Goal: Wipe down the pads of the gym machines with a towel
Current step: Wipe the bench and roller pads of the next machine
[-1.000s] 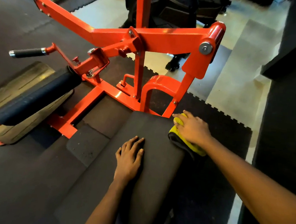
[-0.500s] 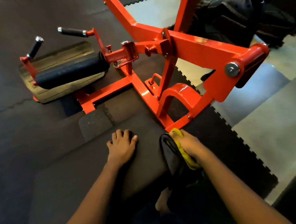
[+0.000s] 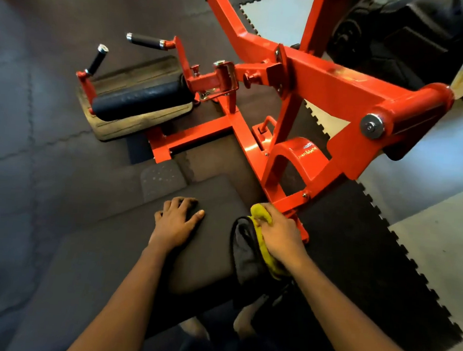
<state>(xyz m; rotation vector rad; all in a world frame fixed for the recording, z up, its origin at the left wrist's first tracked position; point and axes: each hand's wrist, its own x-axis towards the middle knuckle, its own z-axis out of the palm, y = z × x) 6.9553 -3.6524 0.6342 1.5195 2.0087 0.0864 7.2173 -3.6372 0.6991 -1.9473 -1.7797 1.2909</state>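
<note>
- Right grip (image 3: 278,234): closed around a yellow towel (image 3: 262,233), bunched, with a darker grey fold (image 3: 243,247) hanging beneath; pressed on the right edge of the dark seat pad (image 3: 209,245), just beside the red frame foot (image 3: 301,231).
- Left grip (image 3: 176,222): empty, fingers spread flat on the seat pad top, apparently bracing.
- Task's thing located: towel at the seat pad's right front corner, under the right hand, touching the pad edge.
- Progress, judged: wiping under way on the seat pad's right side only. No visible wet track or sheen to confirm how much of the top is done; cannot tell.
- Left to do, judged: remainder of the seat pad as needed, then the black roller pad (image 3: 142,102) on the far left of the red machine (image 3: 327,80), well apart from the towel and showing no contact. Other machines, if any, mostly out of view.
- Count, pads: two visible, one flat seat pad, one roller pad.
- Count, towels: one, two-toned yellow and grey; whether the grey part is a second cloth cannot be told.
- Count, handles: two black-sleeved grab handles (image 3: 145,41) above the roller pad.
- Count, footplates: one tan ridged plate (image 3: 135,124) beneath the roller pad.
- Count, hands: two, both on the seat pad.
- Floor: interlocking dark rubber mats (image 3: 36,134) under the machine.
</note>
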